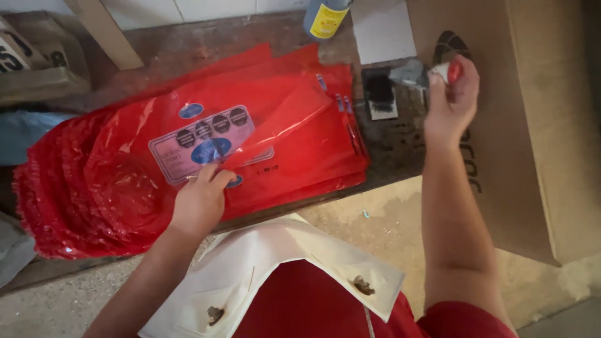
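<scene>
**Bags thin and slick under my left hand, stamp pinched in my right**

Plastic is what I am dealing with here: a fanned stack of red plastic bags [125, 188] lies on the dark worktop [400, 144], each one with a pale printed label panel [206, 147] carrying blue and dark ovals. My left hand [199, 203] rests on the top bag just below that panel, fingers curled and pressing the film down, thumb lifted toward a loose flap that stands up from the sheet. I judge the film to be very light, limp and slippery, with sheets likely to cling together or slide off the pile; pressing flat with the fingertips and peeling a single edge looks safer than grabbing a bunch.

My right hand [452, 94] is closed around a small red-and-white object [448, 70], seemingly a hand stamp, held above the worktop near a black ink pad [379, 94]. It looks rigid and small, so a pinch between thumb and fingers suits it, though ink could make it smeary.

A brown cardboard box [538, 125] stands to the right, a blue-and-yellow can [325, 17] at the back edge beside a white sheet [383, 30], and a white collar [294, 263] over red clothing shows below.
</scene>
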